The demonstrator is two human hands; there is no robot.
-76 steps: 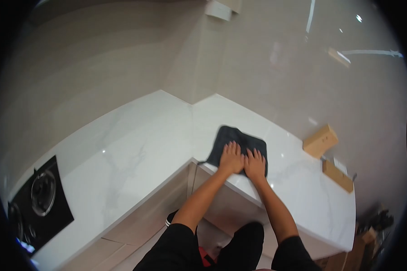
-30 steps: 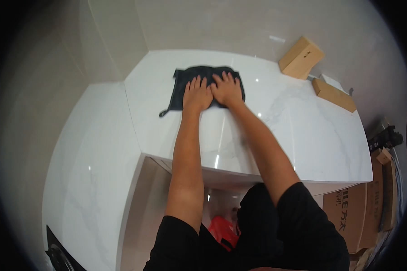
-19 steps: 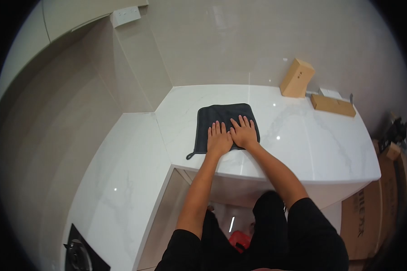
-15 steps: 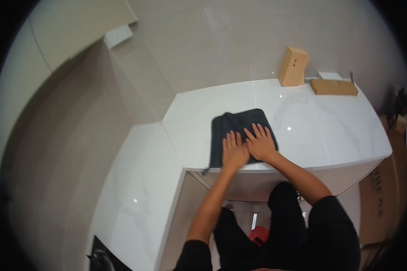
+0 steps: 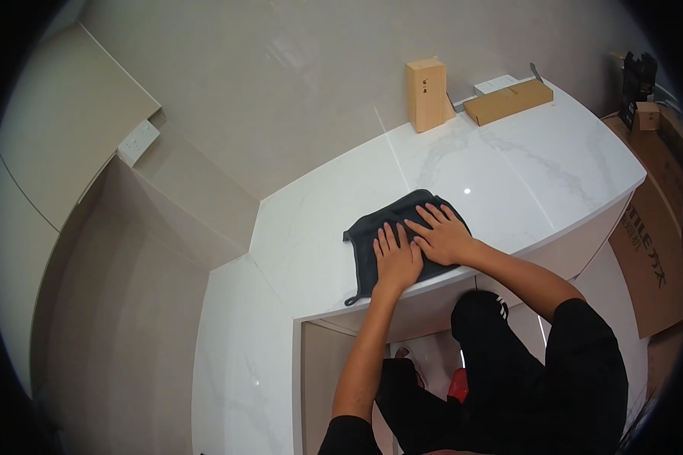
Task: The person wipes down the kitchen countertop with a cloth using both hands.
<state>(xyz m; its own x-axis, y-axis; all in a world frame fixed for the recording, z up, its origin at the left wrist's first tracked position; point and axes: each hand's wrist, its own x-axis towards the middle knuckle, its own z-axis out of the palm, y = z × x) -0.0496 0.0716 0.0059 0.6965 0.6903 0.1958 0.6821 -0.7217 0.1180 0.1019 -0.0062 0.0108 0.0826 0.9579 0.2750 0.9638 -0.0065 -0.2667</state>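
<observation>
- Resting flat on a dark grey cloth [image 5: 366, 258], both of the person's bare hands lie side by side, thumbs touching or nearly so.
- The cloth lies on a glossy white countertop [image 5: 524, 163] with grey veining, on the person's side of an upright tan box [image 5: 425, 98] and somewhat left of it, close to the counter's front edge.
- The left hand [image 5: 399, 264] is the one farther from the upright tan box; its fingers are straight, slightly parted and gripping nothing.
- The right hand [image 5: 444, 238] is nearer that box; its fingers are fanned wider, also straight, with no fold of cloth pinched.
- At the cloth's near left corner, the corner farthest from the upright tan box, a small loop [image 5: 350, 301] sticks out.
- The fabric looks soft, limp and light, with nothing fragile about it; it would probably slide easily over the smooth surface and ruckle if pushed from one edge.
- Broad, flat palms seem the best hold for keeping it spread; for lifting, the loop or a hemmed corner offers a sure pinch.
- Just right of the upright tan box lies a low brown cardboard box [image 5: 508, 103]; farther right, past the counter's end, stands a large lettered carton [image 5: 637, 243].
</observation>
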